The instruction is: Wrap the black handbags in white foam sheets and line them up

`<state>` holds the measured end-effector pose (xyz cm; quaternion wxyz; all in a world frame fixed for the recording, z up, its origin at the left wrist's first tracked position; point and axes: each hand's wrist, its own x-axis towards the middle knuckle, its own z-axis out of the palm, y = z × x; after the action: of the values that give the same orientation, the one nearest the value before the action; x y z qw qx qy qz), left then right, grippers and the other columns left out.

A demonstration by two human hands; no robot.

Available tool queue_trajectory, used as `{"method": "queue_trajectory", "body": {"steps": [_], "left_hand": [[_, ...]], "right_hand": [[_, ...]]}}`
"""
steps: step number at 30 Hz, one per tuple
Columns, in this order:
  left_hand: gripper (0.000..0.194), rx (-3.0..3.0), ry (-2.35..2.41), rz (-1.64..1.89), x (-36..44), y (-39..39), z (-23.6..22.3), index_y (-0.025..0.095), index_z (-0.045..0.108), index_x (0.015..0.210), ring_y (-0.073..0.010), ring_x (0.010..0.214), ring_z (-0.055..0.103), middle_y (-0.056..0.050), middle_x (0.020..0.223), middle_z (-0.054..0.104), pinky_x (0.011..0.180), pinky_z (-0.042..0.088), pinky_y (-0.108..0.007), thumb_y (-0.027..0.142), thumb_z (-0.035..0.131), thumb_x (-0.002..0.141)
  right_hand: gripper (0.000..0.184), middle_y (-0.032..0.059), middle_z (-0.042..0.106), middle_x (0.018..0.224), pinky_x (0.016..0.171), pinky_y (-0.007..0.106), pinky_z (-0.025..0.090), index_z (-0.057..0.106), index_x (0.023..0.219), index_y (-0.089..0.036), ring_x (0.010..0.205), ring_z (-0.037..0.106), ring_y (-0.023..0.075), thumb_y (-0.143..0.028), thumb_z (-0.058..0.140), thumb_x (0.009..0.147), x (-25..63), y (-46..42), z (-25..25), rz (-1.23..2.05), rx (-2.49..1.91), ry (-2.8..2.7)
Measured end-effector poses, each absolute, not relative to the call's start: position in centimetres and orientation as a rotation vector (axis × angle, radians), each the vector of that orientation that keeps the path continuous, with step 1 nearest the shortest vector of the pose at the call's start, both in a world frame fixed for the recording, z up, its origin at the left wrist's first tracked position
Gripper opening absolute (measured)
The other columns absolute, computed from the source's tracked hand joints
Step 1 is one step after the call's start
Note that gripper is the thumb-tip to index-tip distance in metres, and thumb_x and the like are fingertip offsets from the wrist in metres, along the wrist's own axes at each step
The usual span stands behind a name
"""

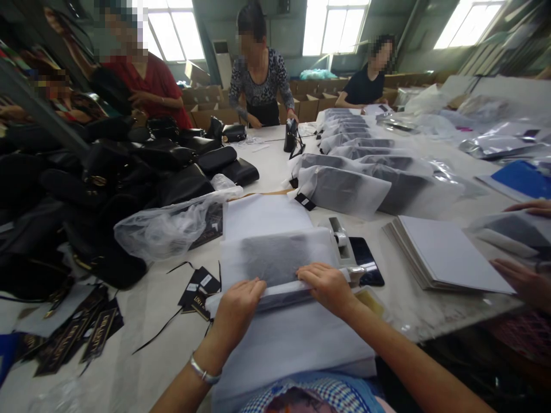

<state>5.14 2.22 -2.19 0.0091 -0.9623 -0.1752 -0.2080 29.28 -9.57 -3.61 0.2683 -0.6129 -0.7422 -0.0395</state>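
In front of me lies a dark flat item wrapped in thin white tissue paper (275, 252), its dark shape showing through. My left hand (241, 304), with a silver bangle at the wrist, grips the near folded edge of the paper. Farther right along the same edge, my right hand (325, 284) is closed on the paper too, fingers bent over the fold. More white sheets (267, 212) lie beneath and beyond the wrapped item. Beside my left hand are black hang tags (200, 289) with cords. A tape dispenser (340, 238) stands just past my right hand.
Black handbags (172, 160) are heaped on the left, with printed tags (73, 332) nearby. Wrapped bags (344, 186) stand in a row at back right. A phone (365, 261) and a stack of white boards (451, 252) lie rightward. Several co-workers surround the table.
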Motion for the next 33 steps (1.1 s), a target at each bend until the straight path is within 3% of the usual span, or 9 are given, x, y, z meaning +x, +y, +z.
{"method": "queue_trajectory", "body": {"steps": [4, 10, 12, 15, 19, 22, 24, 29, 33], "left_hand": [[0.014, -2.96, -0.666, -0.644, 5.5, 2.5, -2.0, 0.02, 0.06, 0.088, -0.0187, 0.06, 0.063, 0.0, 0.065, 0.064, 0.058, 0.049, -0.029, 0.017, 0.049, 0.096], [0.024, -2.945, -0.756, -0.663, 5.8, 3.0, -2.8, 0.019, 0.058, 0.118, -0.0175, 0.074, 0.068, -0.003, 0.087, 0.074, 0.066, 0.05, -0.027, 0.018, 0.045, 0.098], [0.025, -2.946, -0.813, -0.656, 6.0, 3.5, -2.8, 0.02, 0.058, 0.121, -0.018, 0.076, 0.068, -0.003, 0.088, 0.074, 0.066, 0.051, -0.028, 0.022, 0.047, 0.099], [0.026, -2.905, -0.868, -0.696, 6.5, 4.0, -2.3, 0.019, 0.059, 0.122, -0.0192, 0.08, 0.069, -0.004, 0.089, 0.074, 0.083, 0.053, -0.034, 0.025, 0.049, 0.098], [0.034, -2.787, -0.852, -0.869, 6.9, 3.0, -1.4, 0.021, 0.057, 0.13, -0.0243, 0.114, 0.064, -0.009, 0.12, 0.07, 0.115, 0.031, -0.053, 0.017, 0.049, 0.097], [0.035, -2.874, -0.629, -0.839, 7.4, 1.1, -2.4, 0.022, 0.058, 0.13, -0.0226, 0.121, 0.06, -0.007, 0.129, 0.067, 0.112, 0.04, -0.045, 0.014, 0.048, 0.097], [0.034, -2.949, -0.543, -0.703, 7.9, 0.2, -3.6, 0.021, 0.06, 0.127, -0.024, 0.124, 0.059, -0.007, 0.134, 0.063, 0.106, 0.047, -0.044, 0.013, 0.048, 0.096], [0.042, -2.949, -0.685, -0.476, 8.8, -0.1, -5.3, 0.022, 0.053, 0.136, -0.0312, 0.138, 0.044, -0.01, 0.15, 0.046, 0.106, 0.044, -0.06, 0.013, 0.05, 0.095], [0.044, -2.957, -0.693, -0.445, 8.8, 0.1, -5.1, 0.024, 0.053, 0.136, -0.0311, 0.138, 0.044, -0.009, 0.151, 0.044, 0.106, 0.044, -0.06, 0.011, 0.049, 0.094]], "right_hand": [[0.018, 0.0027, 0.072, 0.092, 0.081, 0.03, 0.047, 0.063, 0.09, -0.021, 0.087, 0.065, 0.0193, -0.005, 0.058, 0.084, 29.2, -8.9, -3.4, -0.105, -1.752, -1.948], [0.003, 0.0026, 0.07, 0.087, 0.075, 0.03, 0.047, 0.062, 0.095, -0.022, 0.082, 0.064, 0.0196, -0.021, 0.061, 0.093, 29.3, -7.8, -3.2, -0.086, -1.88, -1.799], [0.011, 0.0024, 0.071, 0.087, 0.074, 0.03, 0.048, 0.062, 0.102, -0.022, 0.081, 0.065, 0.0198, -0.026, 0.063, 0.093, 29.5, -7.4, -3.1, -0.06, -1.901, -1.713], [0.02, 0.0021, 0.072, 0.09, 0.075, 0.03, 0.05, 0.06, 0.111, -0.022, 0.084, 0.067, 0.0201, -0.026, 0.064, 0.092, 29.9, -6.8, -3.1, -0.02, -1.905, -1.652], [0.023, 0.0015, 0.072, 0.089, 0.077, 0.031, 0.05, 0.06, 0.113, -0.022, 0.085, 0.067, 0.0206, -0.024, 0.065, 0.091, 30.2, -6.4, -3.2, 0.004, -1.911, -1.649], [0.022, 0.0021, 0.072, 0.089, 0.077, 0.032, 0.051, 0.06, 0.113, -0.022, 0.086, 0.067, 0.0208, -0.025, 0.064, 0.091, 30.3, -6.2, -3.5, -0.005, -1.894, -1.659], [0.021, 0.0029, 0.072, 0.09, 0.079, 0.033, 0.051, 0.061, 0.112, -0.022, 0.086, 0.067, 0.0212, -0.023, 0.062, 0.092, 30.6, -6.1, -3.6, -0.035, -1.885, -1.66], [0.023, 0.0094, 0.071, 0.11, 0.094, 0.042, 0.048, 0.063, 0.114, -0.02, 0.103, 0.064, 0.027, -0.019, 0.06, 0.091, 33.1, -7.7, -3.2, -0.281, -1.976, -1.546], [0.026, 0.0139, 0.064, 0.128, 0.109, 0.051, 0.038, 0.068, 0.111, -0.017, 0.123, 0.054, 0.0312, -0.031, 0.06, 0.09, 36.3, -11.9, -3.7, -0.383, -2.071, -1.201]]}}
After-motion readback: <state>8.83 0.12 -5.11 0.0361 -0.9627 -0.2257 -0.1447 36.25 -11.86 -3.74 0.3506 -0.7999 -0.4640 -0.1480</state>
